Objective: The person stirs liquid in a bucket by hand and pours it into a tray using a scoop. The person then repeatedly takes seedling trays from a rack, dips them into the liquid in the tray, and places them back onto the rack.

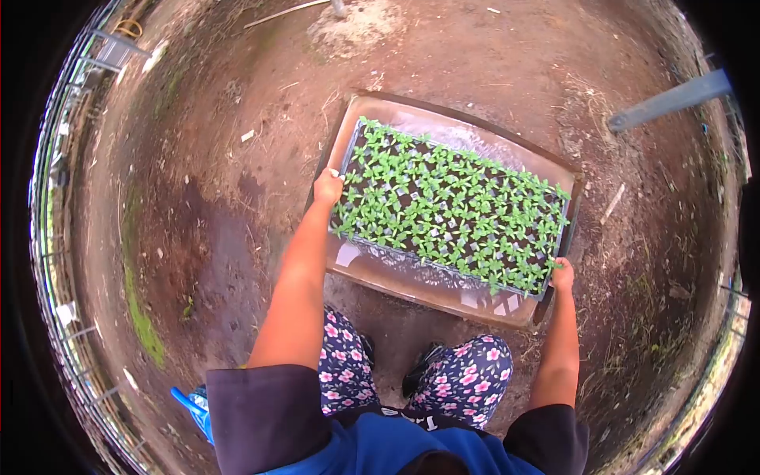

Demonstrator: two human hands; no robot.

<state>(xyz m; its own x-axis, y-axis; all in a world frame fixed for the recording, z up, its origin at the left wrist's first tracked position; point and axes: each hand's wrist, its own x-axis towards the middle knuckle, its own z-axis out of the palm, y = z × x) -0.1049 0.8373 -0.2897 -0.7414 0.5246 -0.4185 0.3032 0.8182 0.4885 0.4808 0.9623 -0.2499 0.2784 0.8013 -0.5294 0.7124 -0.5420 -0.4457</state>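
Note:
Many small green plants fill the cells of a seedling tray (451, 210), dark soil showing between them. My left hand (328, 187) grips the tray's left end, thumb up on its rim. At the opposite end, lower right, my right hand (561, 275) has its fingers closed on the edge. Beneath the seedling tray is a wide brown basin (388, 277) of water, with bright reflections on the surface. The seedling tray lies slantwise over the basin; whether its underside touches the water cannot be made out.
Bare brown soil (229, 237) surrounds the basin, with bits of straw and debris. A grey metal pole (673, 100) stands at the upper right, and another post base (339, 8) at the top. Something blue (194, 412) is beside my left sleeve. Metal framing runs along the left.

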